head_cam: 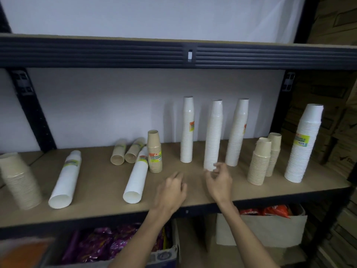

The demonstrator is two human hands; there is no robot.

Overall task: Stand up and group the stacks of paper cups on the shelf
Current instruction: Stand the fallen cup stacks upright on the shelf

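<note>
Three tall white cup stacks stand upright mid-shelf: one at the back (187, 130), one in the middle (213, 135) and one to the right (237, 132). My right hand (219, 180) hovers at the base of the middle stack, fingers apart and empty. My left hand (172, 188) hangs over bare shelf board, fingers loosely curled, holding nothing. Two white stacks lie on their sides, one (136, 176) left of my left hand and one (65, 179) farther left. Two short tan stacks (126, 151) lie at the back beside an upright tan stack (154, 151).
A tan stack (20, 180) leans at the far left. Two upright tan stacks (259, 161) and a wide white stack (303, 144) stand at the right. The brown shelf board (100, 194) has a dark metal beam (135, 53) above. Boxes of snack packets (108, 246) sit below.
</note>
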